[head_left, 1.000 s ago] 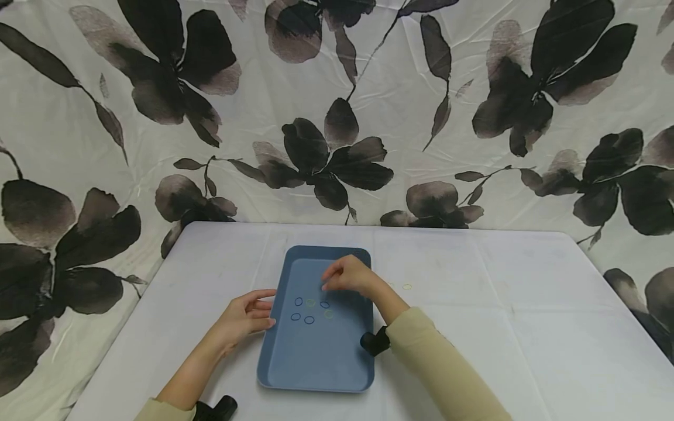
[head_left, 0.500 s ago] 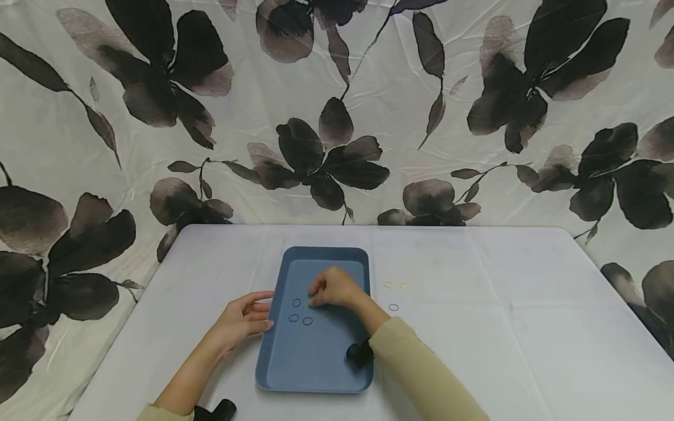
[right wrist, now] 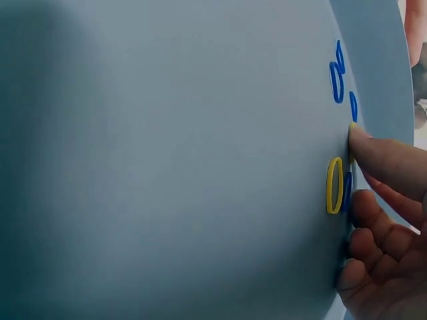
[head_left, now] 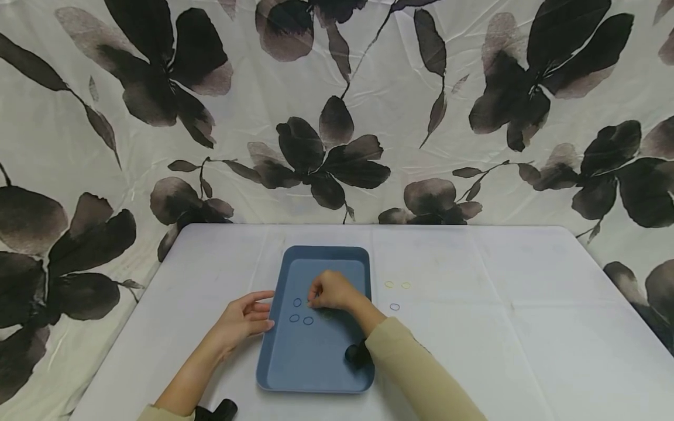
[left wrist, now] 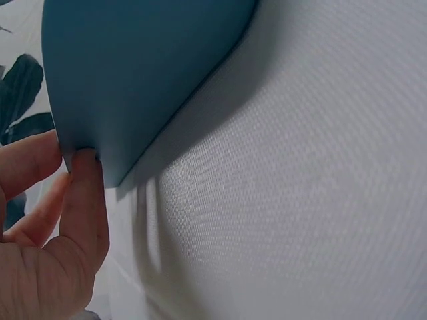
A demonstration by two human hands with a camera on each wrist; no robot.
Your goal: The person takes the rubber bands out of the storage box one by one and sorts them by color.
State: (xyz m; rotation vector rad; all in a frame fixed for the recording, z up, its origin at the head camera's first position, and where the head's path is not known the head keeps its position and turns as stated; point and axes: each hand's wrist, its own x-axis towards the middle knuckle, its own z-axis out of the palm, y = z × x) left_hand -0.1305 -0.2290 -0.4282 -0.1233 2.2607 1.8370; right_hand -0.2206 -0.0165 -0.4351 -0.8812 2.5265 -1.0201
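The blue tray (head_left: 316, 362) lies as before, the left hand (head_left: 243, 316) touching its side with fingers loosely spread; the right hand (head_left: 334, 291), a second ago nearer the far end, now pinches a yellow ring (right wrist: 353, 125) inside it

An indoor spot set up for recording, by the look of it; whether it belongs to a home, an office or a lab cannot be told. A creased white cloth (head_left: 400, 134) printed with large dark flowers fills the far side and shows past the left and right edges of the worktop (head_left: 474, 351), which is white, fabric-covered and faintly fold-marked. Black wrist devices (head_left: 359, 354) also suggest a recording set-up
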